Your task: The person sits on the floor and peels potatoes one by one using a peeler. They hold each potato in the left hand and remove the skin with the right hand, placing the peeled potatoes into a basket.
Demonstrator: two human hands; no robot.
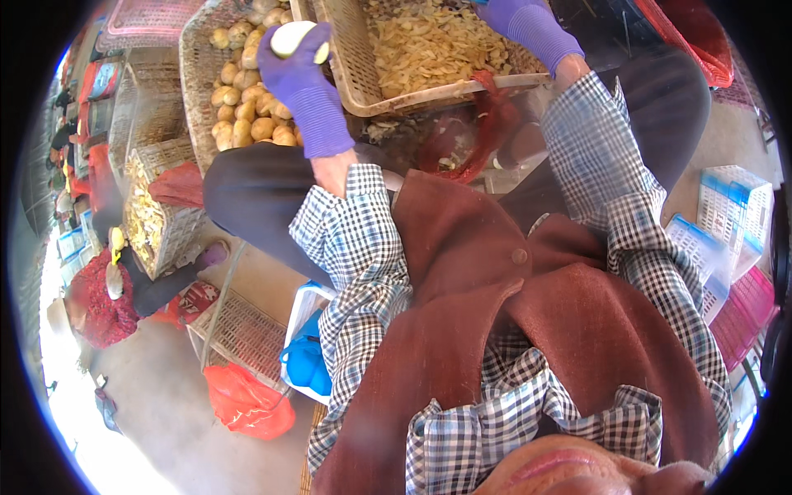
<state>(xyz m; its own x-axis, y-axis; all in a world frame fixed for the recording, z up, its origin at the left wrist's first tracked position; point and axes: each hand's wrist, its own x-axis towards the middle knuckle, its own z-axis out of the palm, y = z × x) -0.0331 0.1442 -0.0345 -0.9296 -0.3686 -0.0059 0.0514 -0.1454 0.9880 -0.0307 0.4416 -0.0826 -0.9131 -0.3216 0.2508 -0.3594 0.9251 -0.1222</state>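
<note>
My left hand (pixel 300 83), in a purple knit-cuffed glove, is closed around a pale peeled potato (pixel 292 38). It is above a dirty plastic crate (pixel 189 93) of unpeeled potatoes (pixel 244 114). Ahead of me, a second plastic crate (pixel 421 98) tilts over my lap, with many thin peelings (pixel 427 52) inside. Over that crate's right side is my right hand (pixel 526 25), gloved in purple too. Its fingers are partly cut off by the top edge. A small blue part of an object shows at them; what the object is cannot be told.
Red mesh (pixel 479 148) hangs under the peelings crate between my knees. At left a person (pixel 102 300) sits by another crate (pixel 179 238) of peelings. Beside me stand a blue-and-white basket (pixel 296 322) and a red bag (pixel 247 402). White baskets (pixel 733 204) and a pink crate (pixel 745 315) are at right.
</note>
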